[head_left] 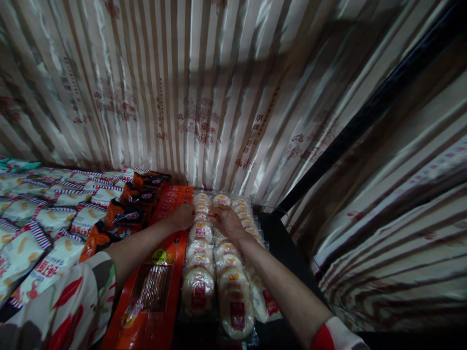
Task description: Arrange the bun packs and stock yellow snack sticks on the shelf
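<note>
Left hand (183, 217): rests on round cake packs (200, 272), grip hidden.
Right hand (225, 219): pinches one pack.
Beside: orange sausage packs (156, 287), curtain (204, 92) behind.

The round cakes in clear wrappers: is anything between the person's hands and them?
Nothing visible. The left hand and right hand both rest directly on the rows of wrapped round cakes, near the far end. The orange sausage packs lie alongside, not in between.

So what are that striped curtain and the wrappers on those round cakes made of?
The curtain looks like satin-type fabric: glossy folds with bright sheen, possibly synthetic. The cake wrappers seem to be clear, shiny plastic film, since the pale cakes show through. Both hands, left and right, rest on them.
</note>
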Motion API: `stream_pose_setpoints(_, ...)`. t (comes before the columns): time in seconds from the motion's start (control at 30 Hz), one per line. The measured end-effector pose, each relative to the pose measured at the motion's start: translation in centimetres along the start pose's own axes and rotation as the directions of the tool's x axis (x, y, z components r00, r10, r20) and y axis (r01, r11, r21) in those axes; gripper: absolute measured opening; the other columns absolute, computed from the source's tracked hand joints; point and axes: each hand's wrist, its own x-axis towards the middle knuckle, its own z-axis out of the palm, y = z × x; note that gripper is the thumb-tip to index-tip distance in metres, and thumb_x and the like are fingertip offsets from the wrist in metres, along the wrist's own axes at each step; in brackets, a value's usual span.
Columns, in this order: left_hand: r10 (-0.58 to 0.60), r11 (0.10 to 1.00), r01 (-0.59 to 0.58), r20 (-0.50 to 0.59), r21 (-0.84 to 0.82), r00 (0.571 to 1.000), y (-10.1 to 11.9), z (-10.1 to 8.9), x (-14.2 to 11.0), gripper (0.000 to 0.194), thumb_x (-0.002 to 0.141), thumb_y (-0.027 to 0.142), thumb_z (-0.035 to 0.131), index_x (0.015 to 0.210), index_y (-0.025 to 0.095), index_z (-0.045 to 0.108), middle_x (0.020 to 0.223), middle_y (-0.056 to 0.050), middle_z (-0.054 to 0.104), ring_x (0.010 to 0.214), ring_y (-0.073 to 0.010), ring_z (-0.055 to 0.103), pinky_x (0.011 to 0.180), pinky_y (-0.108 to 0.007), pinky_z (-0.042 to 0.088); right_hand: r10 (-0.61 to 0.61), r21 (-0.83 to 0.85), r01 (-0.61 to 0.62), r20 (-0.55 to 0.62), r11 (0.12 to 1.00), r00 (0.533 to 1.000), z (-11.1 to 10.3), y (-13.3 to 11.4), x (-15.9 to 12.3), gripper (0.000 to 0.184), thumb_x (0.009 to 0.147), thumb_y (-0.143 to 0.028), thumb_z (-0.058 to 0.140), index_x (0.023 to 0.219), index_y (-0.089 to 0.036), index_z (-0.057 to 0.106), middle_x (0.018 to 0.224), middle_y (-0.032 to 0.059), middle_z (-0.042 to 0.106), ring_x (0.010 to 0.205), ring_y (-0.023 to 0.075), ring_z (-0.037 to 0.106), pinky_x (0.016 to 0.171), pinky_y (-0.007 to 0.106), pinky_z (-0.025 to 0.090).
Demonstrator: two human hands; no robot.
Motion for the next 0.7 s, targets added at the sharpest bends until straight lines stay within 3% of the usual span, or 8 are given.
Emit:
stream_pose_setpoints(0.37, 0.004, 0.995, -0.002, -0.017, 0.1, 1.0, 0.0, -0.2, 0.0, 0.022, 0.076, 0.01, 0.045, 0.086, 0.01, 0.064, 0.09, -0.01, 0.068, 0.081, -0.0163, 0.062, 0.068, -0.023, 0.045, 0.082, -0.022, -0.084, -0.054, 0.996, 0.995, 0.6, -0.4, -0.1, 0.009, 0.078, -0.023, 0.057, 0.079, -0.02, 0.066, 0.081, 0.003, 0.064, 0.076, 0.0126, 0.056, 0.069, 0.021, 0.038)
stream_pose_setpoints(0.57, -0.064, 0.994, 0.072, -0.088, 0.086, 0.994, 0.4, -0.8, -0.6, 0.02, 0.078, 0.014, 0.045, 0.089, 0.01, 0.061, 0.089, -0.009, 0.068, 0.08, -0.0159, 0.062, 0.069, -0.024, 0.046, 0.086, -0.045, -0.088, -0.054, 0.995, 0.995, 0.4, -0.6, -0.2, 0.01, 0.079, -0.023, 0.055, 0.077, -0.021, 0.065, 0.08, 0.0022, 0.064, 0.076, 0.0127, 0.056, 0.067, 0.021, 0.037)
stream_pose_setpoints(0.7, -0.062, 0.985, 0.065, -0.024, 0.161, 0.998, 1.2, -1.3, -1.4, 0.022, 0.078, 0.017, 0.044, 0.089, 0.012, 0.062, 0.09, -0.01, 0.068, 0.081, -0.0183, 0.062, 0.068, -0.025, 0.046, 0.09, -0.042, -0.092, -0.054, 0.995, 0.995, 0.5, -0.6, -0.1, 0.01, 0.08, -0.025, 0.056, 0.079, -0.02, 0.065, 0.082, 0.0024, 0.064, 0.076, 0.0122, 0.056, 0.068, 0.021, 0.037)
